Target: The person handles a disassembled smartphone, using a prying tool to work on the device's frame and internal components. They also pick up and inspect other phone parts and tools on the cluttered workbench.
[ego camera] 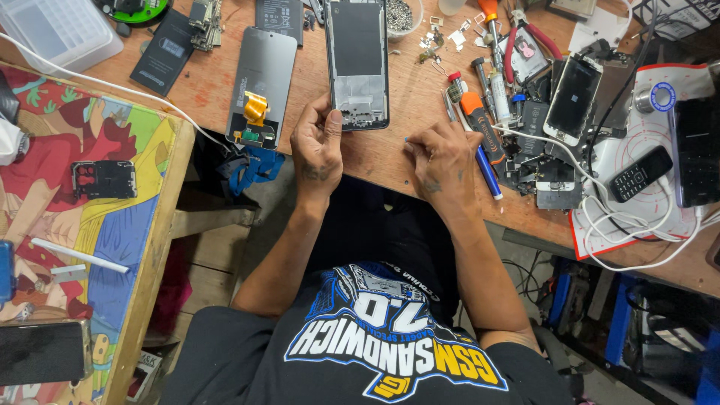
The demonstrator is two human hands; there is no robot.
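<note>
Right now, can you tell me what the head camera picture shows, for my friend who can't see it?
The person's left hand holds the bottom of an opened dark phone frame on a cluttered wooden workbench. Their right hand rests closed on the bench, beside an orange-handled screwdriver and a blue pen-like tool.

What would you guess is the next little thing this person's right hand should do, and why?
Probably lift the tiny blue piece off the wooden bench. The right hand pinches its fingertips beside that piece, while the left hand steadies the bottom of the opened phone frame, so the frame looks ready.
</note>
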